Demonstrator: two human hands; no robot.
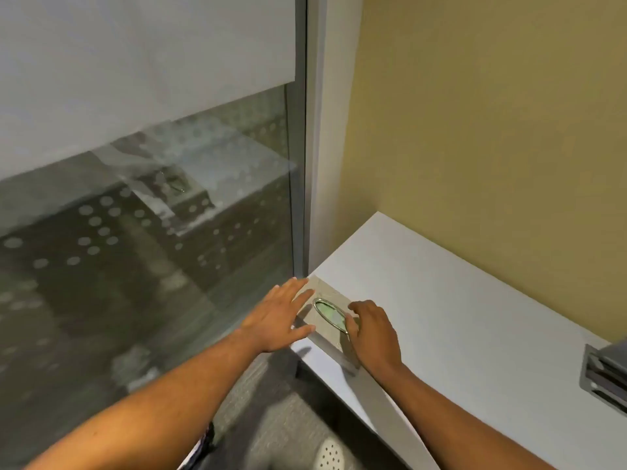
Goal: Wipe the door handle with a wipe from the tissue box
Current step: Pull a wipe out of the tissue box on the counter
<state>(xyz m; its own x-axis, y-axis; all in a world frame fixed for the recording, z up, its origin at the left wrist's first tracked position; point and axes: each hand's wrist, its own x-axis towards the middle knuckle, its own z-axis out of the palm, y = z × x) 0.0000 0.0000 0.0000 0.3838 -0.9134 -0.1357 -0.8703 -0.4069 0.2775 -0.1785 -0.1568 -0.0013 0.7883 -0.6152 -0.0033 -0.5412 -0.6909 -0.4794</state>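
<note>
A flat grey tissue box (327, 329) lies at the near left corner of a white table (441, 300), its oval opening rimmed in green with a pale wipe inside. My left hand (276, 317) rests flat with fingers spread on the box's left edge. My right hand (371, 329) sits on the box's right side, fingers curled at the rim of the opening, touching it. Whether those fingers pinch the wipe cannot be told. No door handle is in view.
A glass partition (152, 215) with a frosted upper band and a metal frame post (307, 147) stands left of the table. A yellow wall (492, 113) backs the table. A grey stacked tray (607, 374) sits at the right edge. Patterned carpet lies below.
</note>
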